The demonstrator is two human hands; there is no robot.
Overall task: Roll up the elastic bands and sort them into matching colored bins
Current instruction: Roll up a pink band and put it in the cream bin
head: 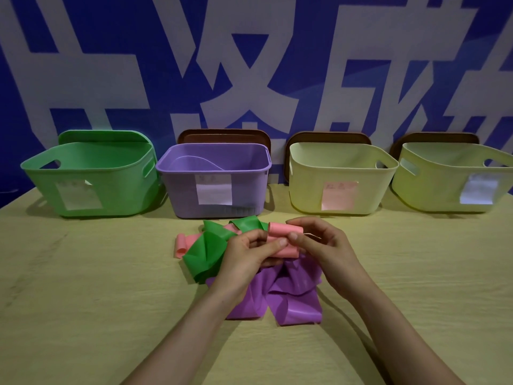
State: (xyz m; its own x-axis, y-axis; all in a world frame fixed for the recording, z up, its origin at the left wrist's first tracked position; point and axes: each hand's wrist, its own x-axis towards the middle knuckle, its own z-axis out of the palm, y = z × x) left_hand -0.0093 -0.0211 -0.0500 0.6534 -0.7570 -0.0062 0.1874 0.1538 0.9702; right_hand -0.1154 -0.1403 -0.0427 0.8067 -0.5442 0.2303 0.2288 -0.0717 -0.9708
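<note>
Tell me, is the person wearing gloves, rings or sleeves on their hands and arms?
No. The left hand and the right hand are both bare: no gloves, rings, watch or bracelet that I can see. No sleeve shows either, right down to the picture's edge.

Four bins (177, 195) stand abreast behind the bands (294, 309); all on the table (83, 301).
</note>
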